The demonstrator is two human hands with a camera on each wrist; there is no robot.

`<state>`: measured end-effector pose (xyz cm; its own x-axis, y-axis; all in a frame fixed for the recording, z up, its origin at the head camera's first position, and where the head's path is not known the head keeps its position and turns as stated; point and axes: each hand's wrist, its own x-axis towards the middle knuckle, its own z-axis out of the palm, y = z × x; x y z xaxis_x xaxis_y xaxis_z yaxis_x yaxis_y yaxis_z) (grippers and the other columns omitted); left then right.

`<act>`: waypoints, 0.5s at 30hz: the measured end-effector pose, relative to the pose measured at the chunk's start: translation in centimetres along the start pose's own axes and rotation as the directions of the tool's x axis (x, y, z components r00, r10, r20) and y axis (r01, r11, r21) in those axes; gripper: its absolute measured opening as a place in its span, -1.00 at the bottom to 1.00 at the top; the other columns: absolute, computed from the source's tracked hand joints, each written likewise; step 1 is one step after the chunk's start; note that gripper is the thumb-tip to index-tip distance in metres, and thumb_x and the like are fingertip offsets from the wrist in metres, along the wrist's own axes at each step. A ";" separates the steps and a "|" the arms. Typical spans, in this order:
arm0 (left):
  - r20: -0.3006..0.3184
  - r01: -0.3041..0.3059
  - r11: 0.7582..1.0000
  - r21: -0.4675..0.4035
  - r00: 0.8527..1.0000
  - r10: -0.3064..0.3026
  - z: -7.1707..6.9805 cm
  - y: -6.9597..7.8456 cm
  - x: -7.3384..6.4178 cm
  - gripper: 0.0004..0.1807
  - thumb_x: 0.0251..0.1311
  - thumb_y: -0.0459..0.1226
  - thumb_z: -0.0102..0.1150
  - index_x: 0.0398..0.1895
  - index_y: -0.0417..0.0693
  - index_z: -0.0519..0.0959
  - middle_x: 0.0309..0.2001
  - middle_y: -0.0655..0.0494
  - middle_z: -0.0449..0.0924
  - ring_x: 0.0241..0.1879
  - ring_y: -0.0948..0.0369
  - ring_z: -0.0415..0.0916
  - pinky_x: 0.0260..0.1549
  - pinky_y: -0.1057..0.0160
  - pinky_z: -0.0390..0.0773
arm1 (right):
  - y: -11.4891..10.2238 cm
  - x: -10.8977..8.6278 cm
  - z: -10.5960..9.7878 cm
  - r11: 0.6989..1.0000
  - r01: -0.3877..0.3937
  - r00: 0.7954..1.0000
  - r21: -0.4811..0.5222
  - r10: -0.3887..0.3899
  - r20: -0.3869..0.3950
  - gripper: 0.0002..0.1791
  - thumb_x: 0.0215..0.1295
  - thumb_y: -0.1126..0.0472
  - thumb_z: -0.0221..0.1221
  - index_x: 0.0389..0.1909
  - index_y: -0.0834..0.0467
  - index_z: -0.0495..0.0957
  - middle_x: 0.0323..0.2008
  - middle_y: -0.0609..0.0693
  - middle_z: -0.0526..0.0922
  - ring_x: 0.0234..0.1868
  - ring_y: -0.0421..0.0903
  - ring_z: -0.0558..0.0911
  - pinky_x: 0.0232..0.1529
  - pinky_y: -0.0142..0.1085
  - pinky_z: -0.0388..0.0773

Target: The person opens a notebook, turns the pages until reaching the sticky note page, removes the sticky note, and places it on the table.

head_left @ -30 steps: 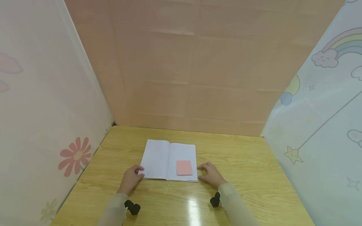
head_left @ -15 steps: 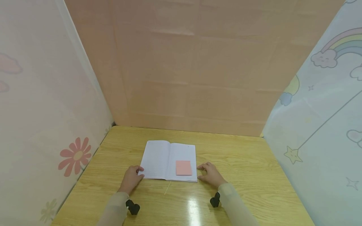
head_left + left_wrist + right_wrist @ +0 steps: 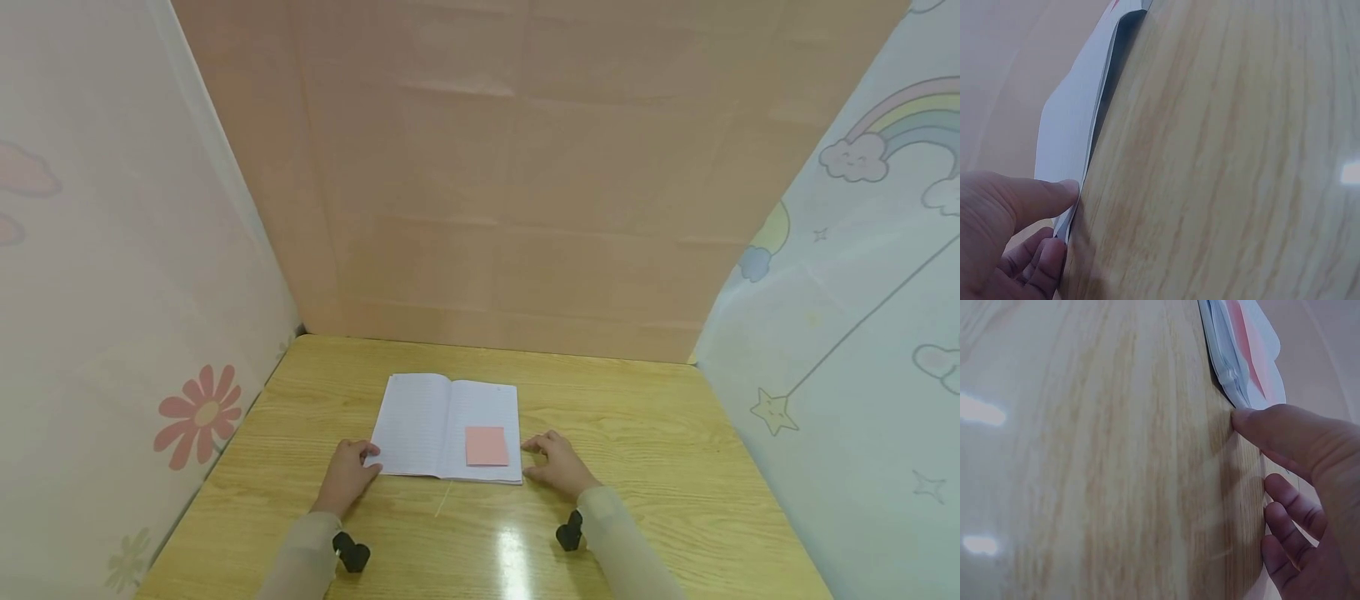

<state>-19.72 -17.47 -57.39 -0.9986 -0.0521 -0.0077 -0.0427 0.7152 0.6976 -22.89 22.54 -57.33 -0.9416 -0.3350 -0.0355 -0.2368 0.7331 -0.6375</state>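
Note:
An open lined notebook (image 3: 408,425) lies on the wooden table, its spine pointing away from me. On its right page is a square pink sticky note (image 3: 487,446), near the lower part. My left hand (image 3: 348,473) pinches the lower left edge of the notebook; in the left wrist view the thumb (image 3: 1060,195) lies over the page and the fingers curl at the edge. At the opposite side, my right hand (image 3: 561,467) is bent loosely at the lower right edge. Its thumb (image 3: 1254,424) tip is right at the notebook's corner in the right wrist view, the other fingers apart from the pages.
A thin pale ribbon (image 3: 443,500) trails from the notebook's spine toward me. The yellowish wooden table (image 3: 630,433) is bounded by a brown paper-covered back wall (image 3: 502,183) and patterned sheets at left and right. Light glares on the table's front part.
Both hands stay at the notebook's sides almost without moving. The top of the left page sits a touch lower than a second ago.

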 end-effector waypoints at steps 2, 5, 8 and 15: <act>-0.001 -0.005 1.000 0.001 1.000 0.005 0.0 0.0 -0.1 -0.81 0.06 -0.39 0.35 -0.22 -0.22 0.64 -0.27 -0.09 0.41 -0.32 0.12 0.33 -0.31 0.16 0.42 | 0.0 0.0 0.0 1.000 0.006 1.000 0.005 -0.006 0.001 -0.58 0.10 0.04 0.39 0.00 0.00 0.58 -0.13 -0.05 0.46 -0.01 -0.01 0.44 -0.01 -0.06 0.47; -0.005 -0.009 1.000 0.000 1.000 0.009 -0.1 0.1 -0.2 -0.80 0.05 -0.39 0.35 -0.22 -0.22 0.64 -0.25 -0.11 0.42 -0.32 0.12 0.34 -0.29 0.13 0.45 | -0.2 -0.1 -0.1 1.000 0.000 1.000 0.010 0.000 0.007 -0.58 0.11 0.04 0.38 0.00 0.00 0.58 -0.11 -0.04 0.46 0.01 0.01 0.44 0.01 -0.04 0.47; -0.005 -0.008 1.000 -0.002 1.000 0.008 0.0 0.0 -0.1 -0.80 0.06 -0.39 0.35 -0.21 -0.21 0.64 -0.23 -0.12 0.44 -0.29 0.11 0.37 -0.26 0.11 0.47 | -0.3 -0.1 -0.2 1.000 -0.005 1.000 0.015 0.005 0.012 -0.58 0.11 0.04 0.38 0.00 0.00 0.58 -0.09 -0.03 0.46 0.02 0.02 0.43 0.02 -0.01 0.47; -0.001 -0.014 1.000 -0.014 1.000 0.014 -0.1 -0.1 -0.1 -0.80 0.06 -0.39 0.35 -0.21 -0.22 0.65 -0.23 -0.10 0.47 -0.29 0.12 0.37 -0.24 0.11 0.48 | -0.5 -0.2 -0.4 1.000 -0.006 1.000 0.014 0.005 0.022 -0.59 0.14 0.08 0.36 0.02 0.02 0.56 -0.10 -0.03 0.45 0.01 0.01 0.43 0.02 -0.02 0.46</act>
<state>-19.60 -17.63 -57.43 -0.9991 -0.0433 0.0030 -0.0285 0.7058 0.7078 -22.63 22.45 -56.66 -0.9374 -0.3439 -0.0557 -0.2280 0.7266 -0.6481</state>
